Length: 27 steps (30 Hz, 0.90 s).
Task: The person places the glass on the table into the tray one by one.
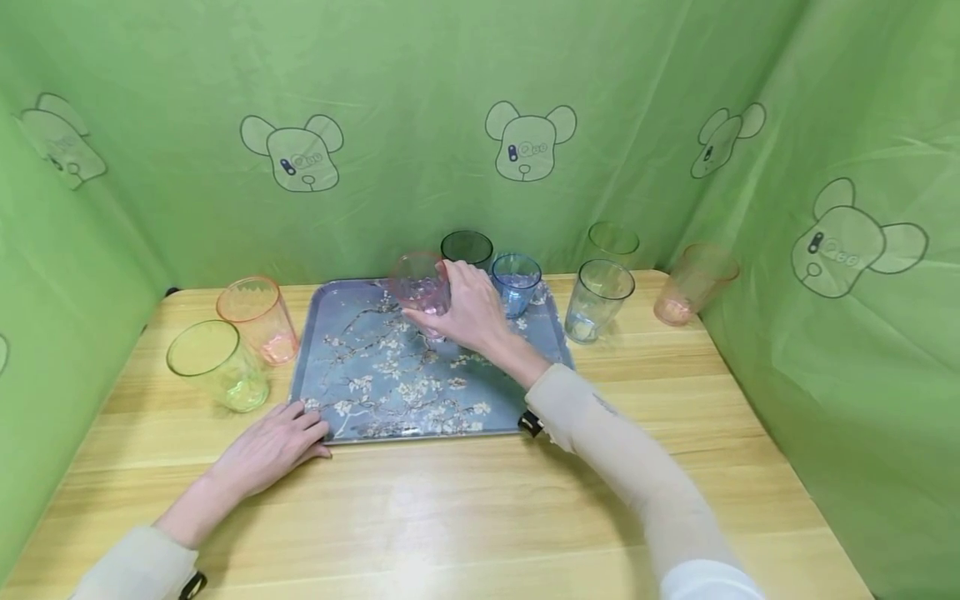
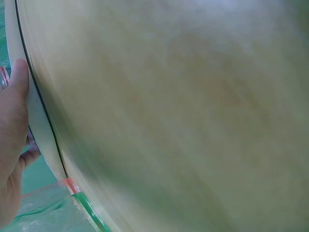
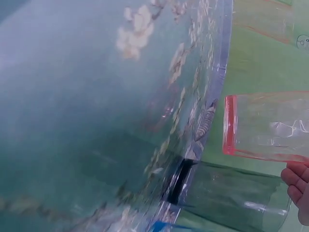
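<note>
In the head view my right hand reaches over the patterned blue tray and grips a pink drinking glass by its side. The right wrist view shows that pink glass with its base above the tray, fingers at its upper part. Close to it on the tray's back part stand a dark grey glass and a blue glass; my hand partly hides the grey one. My left hand rests at the tray's front left corner, fingers relaxed.
Left of the tray stand an orange-red glass and a yellow-green glass. On the right are a bluish clear glass, a green glass and an orange-pink glass. Green curtains enclose the wooden table.
</note>
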Motion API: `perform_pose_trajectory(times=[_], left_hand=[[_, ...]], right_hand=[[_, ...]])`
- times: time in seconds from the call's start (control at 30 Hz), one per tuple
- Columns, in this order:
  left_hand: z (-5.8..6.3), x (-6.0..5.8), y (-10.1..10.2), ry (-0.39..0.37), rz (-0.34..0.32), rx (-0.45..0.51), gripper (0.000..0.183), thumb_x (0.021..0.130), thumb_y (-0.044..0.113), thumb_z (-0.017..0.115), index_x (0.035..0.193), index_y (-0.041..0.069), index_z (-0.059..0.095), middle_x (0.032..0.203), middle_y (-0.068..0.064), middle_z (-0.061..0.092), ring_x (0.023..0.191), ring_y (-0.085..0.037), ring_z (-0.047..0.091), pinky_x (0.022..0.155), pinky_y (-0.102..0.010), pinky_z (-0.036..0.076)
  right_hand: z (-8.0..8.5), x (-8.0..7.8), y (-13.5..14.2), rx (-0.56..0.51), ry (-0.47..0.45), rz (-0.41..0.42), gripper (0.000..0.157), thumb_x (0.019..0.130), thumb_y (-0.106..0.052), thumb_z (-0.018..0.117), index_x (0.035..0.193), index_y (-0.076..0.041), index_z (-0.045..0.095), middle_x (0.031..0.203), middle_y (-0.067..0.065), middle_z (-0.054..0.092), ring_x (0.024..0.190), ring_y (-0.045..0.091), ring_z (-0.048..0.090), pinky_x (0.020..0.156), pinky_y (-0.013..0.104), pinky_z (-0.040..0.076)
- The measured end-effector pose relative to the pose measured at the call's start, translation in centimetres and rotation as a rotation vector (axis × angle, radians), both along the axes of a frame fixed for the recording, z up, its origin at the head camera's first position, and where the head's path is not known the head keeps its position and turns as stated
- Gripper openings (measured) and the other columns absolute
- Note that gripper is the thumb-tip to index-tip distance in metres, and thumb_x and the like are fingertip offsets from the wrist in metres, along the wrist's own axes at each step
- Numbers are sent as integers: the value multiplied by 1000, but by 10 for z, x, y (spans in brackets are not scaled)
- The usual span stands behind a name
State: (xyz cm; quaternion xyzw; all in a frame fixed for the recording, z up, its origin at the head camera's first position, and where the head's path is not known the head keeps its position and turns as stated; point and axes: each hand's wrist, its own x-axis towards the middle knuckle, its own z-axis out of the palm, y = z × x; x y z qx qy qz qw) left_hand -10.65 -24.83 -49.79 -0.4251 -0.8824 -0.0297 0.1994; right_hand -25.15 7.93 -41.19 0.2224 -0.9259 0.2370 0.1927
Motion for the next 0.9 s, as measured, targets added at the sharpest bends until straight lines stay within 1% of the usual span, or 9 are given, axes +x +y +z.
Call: perform_pose_trajectory(times=[0.1,0.2,0.43,0.53,0.7,0.9], left_hand=[[-1,0,0,0,2,-1,27,88,41,73,87,19,58,81,7,54,79,-15,46,74,-33,45],[-1,0,0,2,3,-5,27,88,42,73,87,19,58,81,7,54,79,-15,46,74,-33,45],[-1,0,0,5,-3,2,27,88,42,72,87,19,58,81,7,54,78,-15,46,73,-33,44],[-1,0,0,3,-5,6,26,89,42,71,87,19,58,81,7,54,79,-15,46,73,-33,44],[0,0,0,2,-3,6,27,89,42,71,86,19,57,81,6,53,79,-16,46,74,-34,44],[0,0,0,3,-1,5,27,89,42,70,87,19,57,81,6,54,79,-17,47,74,-34,44]], right_hand=[[-1,-3,-7,-12,-1,0,78,78,-65,84,124,-6,61,112,9,67,99,25,61,96,42,53],[-3,-7,-13,-24,-9,-7,80,79,-66,83,126,-6,61,113,9,67,99,24,62,98,42,54],[-4,-12,-28,-40,-74,-31,87,81,-71,79,134,-5,59,121,9,68,109,24,63,106,42,52],[-6,-14,-36,-51,-91,-54,88,83,-72,76,136,-4,58,124,10,68,114,25,63,108,42,51],[-10,-17,-47,-88,-112,-109,89,84,-74,72,136,-4,57,125,10,65,116,26,62,104,42,53],[-15,-20,-54,-110,-141,-144,97,85,-75,71,147,-2,51,129,11,65,119,27,63,107,43,53]])
